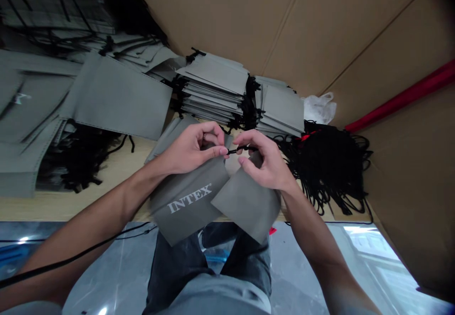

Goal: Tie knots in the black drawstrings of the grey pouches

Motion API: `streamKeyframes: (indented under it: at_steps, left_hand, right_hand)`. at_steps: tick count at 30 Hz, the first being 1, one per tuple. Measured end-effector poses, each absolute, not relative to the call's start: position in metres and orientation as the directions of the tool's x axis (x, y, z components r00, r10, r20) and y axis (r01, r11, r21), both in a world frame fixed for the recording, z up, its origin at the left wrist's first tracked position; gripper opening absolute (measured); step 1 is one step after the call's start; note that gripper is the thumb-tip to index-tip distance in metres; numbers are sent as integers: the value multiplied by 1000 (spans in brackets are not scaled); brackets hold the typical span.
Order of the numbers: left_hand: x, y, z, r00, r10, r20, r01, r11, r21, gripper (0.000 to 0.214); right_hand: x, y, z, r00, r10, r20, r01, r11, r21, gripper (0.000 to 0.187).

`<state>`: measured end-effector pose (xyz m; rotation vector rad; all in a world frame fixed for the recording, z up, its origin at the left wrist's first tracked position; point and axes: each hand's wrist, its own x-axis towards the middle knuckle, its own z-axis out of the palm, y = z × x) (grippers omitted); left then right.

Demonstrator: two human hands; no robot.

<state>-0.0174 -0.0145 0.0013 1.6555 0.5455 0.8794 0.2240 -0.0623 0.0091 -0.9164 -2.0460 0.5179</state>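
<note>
My left hand [199, 150] pinches a short black cord [232, 151] between thumb and fingertips. Facing it, my right hand [263, 159] has curled fingers with the cord's other end running into them, its thumb a little apart from the index finger. Beneath the hands hangs a grey fabric pouch [188, 211] with white "INTEX" lettering, tilted over the table's front edge. A second grey panel [250, 201] hangs below my right hand; whether it belongs to the same pouch I cannot tell. The cord's knot or loop is partly hidden by fingers.
Stacks of grey pouches with black cords [213, 92] stand behind my hands, with another stack [280, 104] beside them. More grey pouches [121, 94] pile up at left. A heap of black cords [327, 163] lies at right, near a clear plastic bag [320, 108]. Cardboard walls [231, 16] enclose the back.
</note>
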Motion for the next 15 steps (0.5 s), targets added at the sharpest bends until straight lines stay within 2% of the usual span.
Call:
streamKeyframes:
  at_steps: [2,7,11,15]
  left_hand:
    - [-16,-15,-1,629,728,273,-109,-265,958,37]
    - [-14,-16,-4,642,712,285,-130,-266,955,35]
    - [-18,-17,3,698,674,244,47,-383,923,25]
    - [-20,-18,7,719,662,210,187,-476,859,32]
  right_hand:
    - [220,-62,6,-416,760,499,407,646,-645,30]
    - [215,-59,-3,-403,723,561,429,691,-582,11]
    - [217,-59,-3,-388,733,560,463,680,-569,9]
    - [217,-62,-1,-375,751,543,450,660,-602,12]
